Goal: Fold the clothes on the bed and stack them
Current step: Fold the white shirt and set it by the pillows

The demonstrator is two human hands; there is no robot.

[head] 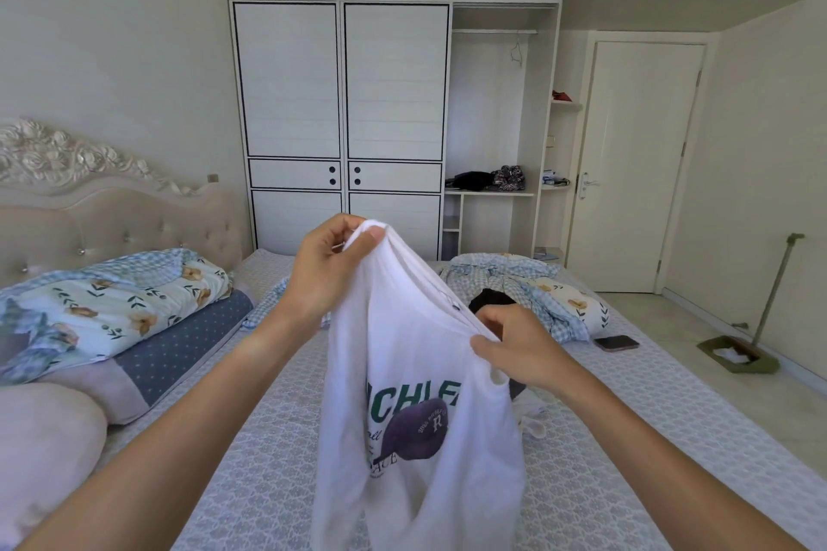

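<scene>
Head view, left hand (329,266) raised, right hand (521,347) lower, both pinching white T-shirt (416,407).

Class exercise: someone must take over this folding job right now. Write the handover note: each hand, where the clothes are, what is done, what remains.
Left hand: raised, pinching the top edge of the white printed T-shirt.
Right hand: lower, gripping the same shirt's upper edge.
The shirt hangs unfolded above the bed. A dark garment lies behind it on the bed, beside crumpled checked bedding.
Done: no folded stack is visible.
Left: lay the shirt flat, fold it, then fold the other clothes and stack them.
</scene>
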